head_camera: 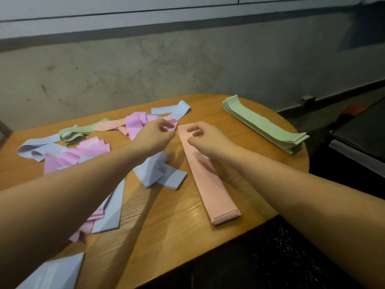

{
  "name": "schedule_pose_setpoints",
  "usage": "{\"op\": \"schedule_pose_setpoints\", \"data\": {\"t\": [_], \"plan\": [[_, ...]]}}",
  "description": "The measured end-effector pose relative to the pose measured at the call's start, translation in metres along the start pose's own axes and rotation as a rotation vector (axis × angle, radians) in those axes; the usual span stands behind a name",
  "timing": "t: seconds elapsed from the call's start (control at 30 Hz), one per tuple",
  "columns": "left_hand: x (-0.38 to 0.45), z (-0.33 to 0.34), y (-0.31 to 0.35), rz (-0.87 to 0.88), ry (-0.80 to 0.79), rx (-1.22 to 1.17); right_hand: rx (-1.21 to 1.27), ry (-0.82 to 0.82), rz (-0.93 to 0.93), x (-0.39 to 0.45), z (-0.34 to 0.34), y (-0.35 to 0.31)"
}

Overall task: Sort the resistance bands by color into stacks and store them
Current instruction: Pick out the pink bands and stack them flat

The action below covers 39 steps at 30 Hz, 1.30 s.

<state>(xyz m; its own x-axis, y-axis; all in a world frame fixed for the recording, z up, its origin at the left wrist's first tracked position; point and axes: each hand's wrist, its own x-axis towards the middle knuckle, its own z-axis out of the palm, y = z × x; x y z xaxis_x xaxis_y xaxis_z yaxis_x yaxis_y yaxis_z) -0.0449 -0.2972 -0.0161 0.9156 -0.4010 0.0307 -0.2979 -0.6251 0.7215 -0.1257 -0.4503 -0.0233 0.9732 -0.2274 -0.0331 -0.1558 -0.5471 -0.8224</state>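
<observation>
A flat stack of peach bands [210,184] lies lengthwise in the middle of the wooden table [166,226]. My right hand [206,138] hovers over its far end with fingers curled and nothing visibly in them. My left hand [158,132] is just left of that end, fingers curled next to a crumpled pink band [137,124]. A neat stack of green bands [264,126] lies at the far right. Loose blue bands [160,174], pink bands [77,155], a green band [73,134] and a peach band [110,125] are jumbled on the left.
A blue band [170,108] lies at the far middle of the table, and another blue piece [54,272] sits at the near left corner. A concrete wall [145,65] rises behind the table. Dark furniture [358,140] stands to the right.
</observation>
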Motion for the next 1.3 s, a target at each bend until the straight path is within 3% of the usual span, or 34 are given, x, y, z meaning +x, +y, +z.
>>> {"op": "schedule_pose_setpoints", "data": {"t": [0.27,0.7,1.07,1.3], "plan": [[-0.047,-0.049,-0.048,0.118,0.046,0.213,-0.005,-0.026,-0.117,-0.026,0.023,-0.044],[-0.066,-0.112,-0.137,0.105,0.173,0.346,-0.15,-0.141,-0.23,0.004,0.101,-0.089],[-0.032,-0.105,-0.18,0.021,0.262,0.254,-0.17,-0.155,-0.29,0.082,0.153,-0.106],[-0.026,-0.099,-0.195,0.049,0.308,0.16,-0.414,-0.135,-0.401,0.139,0.184,-0.12]]}}
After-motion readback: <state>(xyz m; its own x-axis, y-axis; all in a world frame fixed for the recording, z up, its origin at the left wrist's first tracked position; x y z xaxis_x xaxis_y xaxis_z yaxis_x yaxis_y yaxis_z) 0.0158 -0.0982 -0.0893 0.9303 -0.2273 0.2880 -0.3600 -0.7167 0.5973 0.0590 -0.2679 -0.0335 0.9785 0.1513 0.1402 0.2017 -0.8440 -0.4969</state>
